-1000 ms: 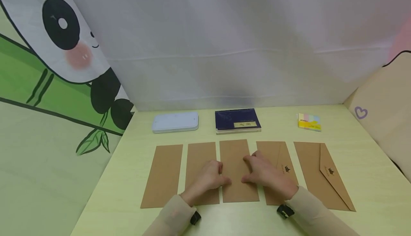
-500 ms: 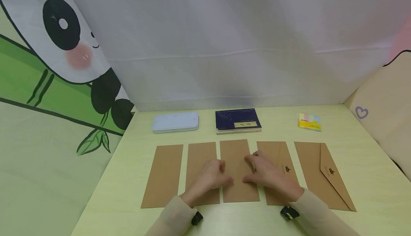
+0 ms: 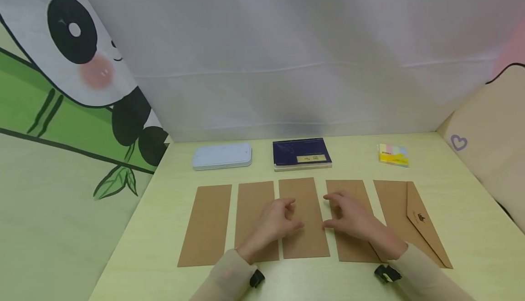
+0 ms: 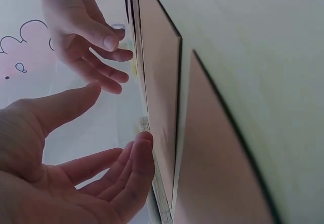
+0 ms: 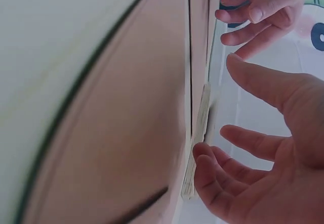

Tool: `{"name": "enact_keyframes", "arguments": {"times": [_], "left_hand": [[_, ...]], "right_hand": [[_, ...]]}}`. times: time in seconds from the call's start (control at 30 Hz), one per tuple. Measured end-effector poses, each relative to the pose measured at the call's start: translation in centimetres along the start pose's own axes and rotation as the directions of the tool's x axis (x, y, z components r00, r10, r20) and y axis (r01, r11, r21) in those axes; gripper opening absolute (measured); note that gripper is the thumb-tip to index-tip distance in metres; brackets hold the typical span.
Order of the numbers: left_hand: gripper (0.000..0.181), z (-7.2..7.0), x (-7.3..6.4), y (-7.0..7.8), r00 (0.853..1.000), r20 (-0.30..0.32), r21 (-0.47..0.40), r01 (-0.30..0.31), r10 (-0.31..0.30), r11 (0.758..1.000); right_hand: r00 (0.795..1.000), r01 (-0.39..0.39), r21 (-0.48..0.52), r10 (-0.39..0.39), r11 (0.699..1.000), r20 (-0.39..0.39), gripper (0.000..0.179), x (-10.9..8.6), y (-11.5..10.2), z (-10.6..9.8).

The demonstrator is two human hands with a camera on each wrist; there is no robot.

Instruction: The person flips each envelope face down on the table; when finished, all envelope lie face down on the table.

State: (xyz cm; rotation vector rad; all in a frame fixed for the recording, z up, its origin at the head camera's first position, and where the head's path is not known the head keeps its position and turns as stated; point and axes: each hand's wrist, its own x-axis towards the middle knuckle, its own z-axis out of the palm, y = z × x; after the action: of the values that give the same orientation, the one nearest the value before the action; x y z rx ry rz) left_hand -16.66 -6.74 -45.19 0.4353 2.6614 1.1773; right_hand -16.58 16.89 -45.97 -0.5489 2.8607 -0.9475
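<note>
Several brown paper envelopes lie in a row. My left hand hovers over the second envelope from the left, its fingertips reaching over the middle envelope. Over the fourth envelope is my right hand, fingertips near its left edge. Both hands have loosely bent, spread fingers with nothing between them. In the left wrist view, a gap shows between my left thumb and fingers. The rightmost envelope has a pointed flap with a printed crown; the leftmost envelope is plain.
Along the back of the pale table lie a light-blue flat case, a dark blue book and a yellow pack of sticky notes. A white cloth hangs behind them. Printed panels flank both sides.
My right hand has moved right, off the middle envelope and over the fourth. My left hand has shifted slightly to the right. The envelopes stay in place, while the view shifts slightly.
</note>
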Motion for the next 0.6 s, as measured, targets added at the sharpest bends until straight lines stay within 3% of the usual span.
{"name": "enact_keyframes", "arguments": {"times": [0.2,0.43,0.6], "left_hand": [[0.061,0.7,0.4,0.1,0.999,0.012,-0.173,-0.045,0.048,0.984],[0.058,1.7,1.1,1.7,0.993,0.027,-0.195,-0.106,0.113,0.975],[0.061,2.8,1.7,2.6,0.993,0.077,-0.195,-0.072,0.089,0.978]], "right_hand": [[1.0,-0.011,0.038,0.011,0.999,-0.014,0.072,-0.5,0.5,-0.7],[0.997,-0.039,0.031,0.041,0.999,-0.069,0.077,-1.3,1.9,-1.8],[0.992,-0.086,0.005,0.086,0.996,-0.092,0.074,-2.0,2.7,-2.4]]}}
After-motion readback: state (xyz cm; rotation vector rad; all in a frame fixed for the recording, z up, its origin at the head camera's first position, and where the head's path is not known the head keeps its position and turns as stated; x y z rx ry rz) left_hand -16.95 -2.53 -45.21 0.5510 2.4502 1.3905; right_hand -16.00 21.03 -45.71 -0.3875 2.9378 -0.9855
